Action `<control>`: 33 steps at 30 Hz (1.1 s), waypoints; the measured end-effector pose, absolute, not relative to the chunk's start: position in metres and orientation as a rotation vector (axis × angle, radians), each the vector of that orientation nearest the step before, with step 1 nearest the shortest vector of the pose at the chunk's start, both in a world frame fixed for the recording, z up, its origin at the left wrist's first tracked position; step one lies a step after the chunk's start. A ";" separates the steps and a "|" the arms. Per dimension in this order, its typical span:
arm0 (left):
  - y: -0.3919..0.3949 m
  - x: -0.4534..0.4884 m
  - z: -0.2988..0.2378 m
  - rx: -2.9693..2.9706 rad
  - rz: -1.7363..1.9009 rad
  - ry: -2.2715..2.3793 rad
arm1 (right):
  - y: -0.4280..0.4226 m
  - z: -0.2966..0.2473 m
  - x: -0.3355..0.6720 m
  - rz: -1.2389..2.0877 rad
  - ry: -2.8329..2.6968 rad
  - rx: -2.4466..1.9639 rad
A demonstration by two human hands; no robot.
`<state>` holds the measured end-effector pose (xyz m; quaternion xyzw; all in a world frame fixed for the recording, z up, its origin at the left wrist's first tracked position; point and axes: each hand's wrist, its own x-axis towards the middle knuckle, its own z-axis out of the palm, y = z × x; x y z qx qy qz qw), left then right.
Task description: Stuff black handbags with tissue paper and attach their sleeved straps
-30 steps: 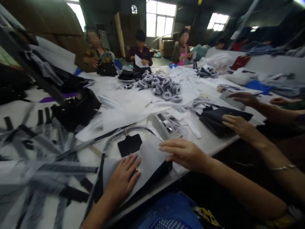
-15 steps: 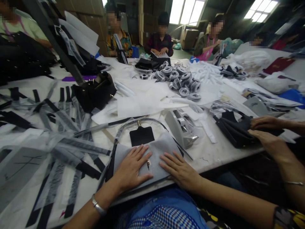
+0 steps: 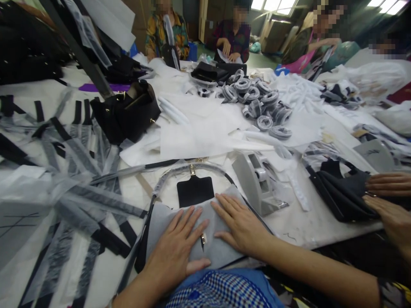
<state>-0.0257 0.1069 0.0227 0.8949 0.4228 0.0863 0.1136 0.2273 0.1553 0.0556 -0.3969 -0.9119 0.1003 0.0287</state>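
My left hand [image 3: 176, 248] and my right hand [image 3: 239, 224] both lie flat, fingers spread, on a grey fabric cover [image 3: 221, 250] wrapped over a black handbag at the table's near edge. A small metal clasp [image 3: 202, 239] pokes through the cover between my hands. The bag's black flap [image 3: 195, 190] and its wrapped curved handle [image 3: 189, 171] stick out beyond the cover. Neither hand grips anything.
A grey tape dispenser [image 3: 257, 179] stands right of the bag. A co-worker's two hands [image 3: 388, 201] rest on another dark bag [image 3: 340, 194] at the right. A black handbag [image 3: 125, 113], wrapped straps [image 3: 73, 171], white sheets [image 3: 199, 137] and strap rolls [image 3: 260, 105] cover the table. Several people sit along the far side.
My right hand has come down beside my left, and both have slid up the grey cover. The view has tilted down and nearer. The co-worker's hands have moved onto the dark bag's edge.
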 end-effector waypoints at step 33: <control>0.152 -0.060 0.054 2.470 0.416 1.501 | 0.218 0.085 0.213 0.754 -2.836 -1.097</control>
